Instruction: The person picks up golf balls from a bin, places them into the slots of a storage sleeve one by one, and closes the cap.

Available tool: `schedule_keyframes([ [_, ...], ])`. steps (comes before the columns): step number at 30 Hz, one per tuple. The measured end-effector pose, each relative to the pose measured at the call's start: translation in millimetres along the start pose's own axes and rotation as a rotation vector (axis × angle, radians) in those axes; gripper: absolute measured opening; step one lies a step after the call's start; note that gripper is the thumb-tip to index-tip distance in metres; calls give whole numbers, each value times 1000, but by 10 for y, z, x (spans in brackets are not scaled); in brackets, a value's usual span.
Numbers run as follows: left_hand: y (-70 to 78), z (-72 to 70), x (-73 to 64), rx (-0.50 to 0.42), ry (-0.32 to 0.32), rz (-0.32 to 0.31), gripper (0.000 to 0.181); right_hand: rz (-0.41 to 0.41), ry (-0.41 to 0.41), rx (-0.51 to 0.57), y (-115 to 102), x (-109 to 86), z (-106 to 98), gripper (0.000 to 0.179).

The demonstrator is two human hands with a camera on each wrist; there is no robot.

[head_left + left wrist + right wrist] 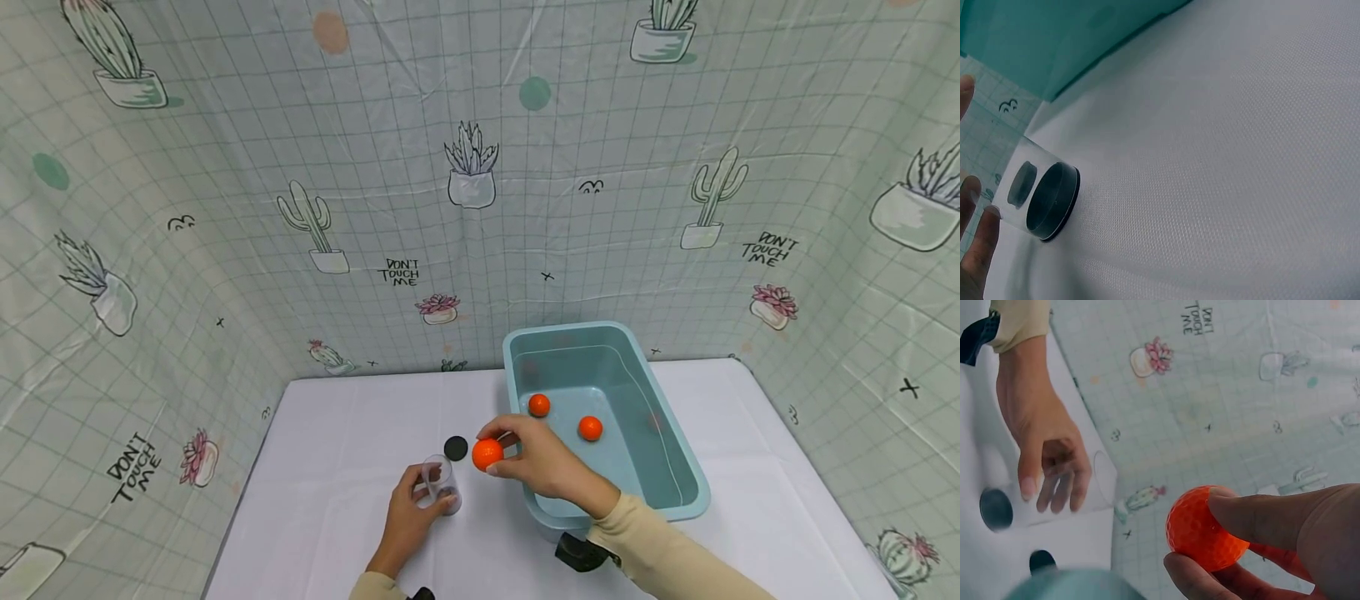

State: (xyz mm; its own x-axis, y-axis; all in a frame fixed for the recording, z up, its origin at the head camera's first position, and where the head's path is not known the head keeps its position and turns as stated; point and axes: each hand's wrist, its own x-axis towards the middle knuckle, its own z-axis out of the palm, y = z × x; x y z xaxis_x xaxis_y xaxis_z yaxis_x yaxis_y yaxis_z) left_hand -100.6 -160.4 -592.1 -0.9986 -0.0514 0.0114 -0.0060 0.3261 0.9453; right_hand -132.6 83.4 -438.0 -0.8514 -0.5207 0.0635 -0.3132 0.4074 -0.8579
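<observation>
One dimpled orange ball (1197, 528) (bright, round) is pinched by the right hand (543, 458); the left hand (408, 512) grips a clear tube (441, 478).

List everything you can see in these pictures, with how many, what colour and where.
Bin: one, teal, on the right of the table
Loose balls: two, orange, inside the bin
Held ball: one, dimpled orange, in the right hand
Tube: one, clear with a black base, in the left hand
Disc: one, black, on the table just beyond the tube
Table: one, white-covered, below everything
Backdrop: pale green grid with printed cacti, behind and beside the table
Left hand: one, gripping the tube
Right hand: one, pinching a ball
Sleeves: two, beige, on the forearms
Wrist gear: two pieces, black, at the wrists
</observation>
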Motion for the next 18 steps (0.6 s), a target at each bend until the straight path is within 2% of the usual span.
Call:
schedule_keyframes([
  [11, -22, -5, 20, -24, -2, 7, 52, -12, -8, 35, -93, 101, 294, 33],
  [18, -18, -12, 4, -4, -6, 2, 50, -3, 24, 52, -120, 129, 463, 32],
])
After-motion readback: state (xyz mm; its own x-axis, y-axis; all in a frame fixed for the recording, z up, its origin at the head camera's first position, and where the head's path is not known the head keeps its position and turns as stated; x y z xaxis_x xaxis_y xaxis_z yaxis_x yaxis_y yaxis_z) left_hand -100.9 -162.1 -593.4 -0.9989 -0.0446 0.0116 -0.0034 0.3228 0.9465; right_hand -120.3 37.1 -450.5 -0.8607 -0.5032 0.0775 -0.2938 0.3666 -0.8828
